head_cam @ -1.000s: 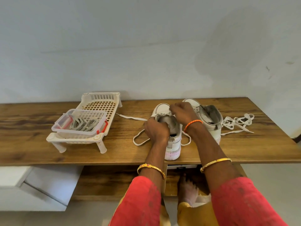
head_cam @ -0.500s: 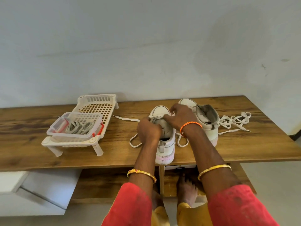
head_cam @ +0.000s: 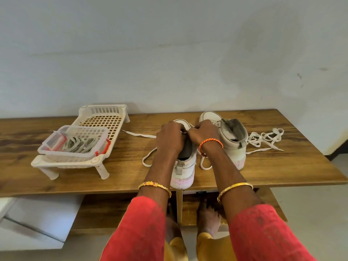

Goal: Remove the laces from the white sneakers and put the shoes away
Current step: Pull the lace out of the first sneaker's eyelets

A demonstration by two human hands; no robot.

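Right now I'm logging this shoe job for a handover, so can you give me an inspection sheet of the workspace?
Surface: wooden table, shoes near the front edge.
Job's things: near sneaker partly laced, lace trailing left; far sneaker unlaced; pulled lace piled to its right.
Clutter: white rack bearing a clear basket of grey straps.
Fingers: left hand and right hand pinch the lace at the near sneaker's tongue.
Cables: nothing seen.
Surroundings: plain wall, lower shelf.

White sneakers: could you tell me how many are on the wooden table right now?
2. One sneaker stands near the front edge under both hands; the other sneaker stands just right of it, beside a loose lace pile.
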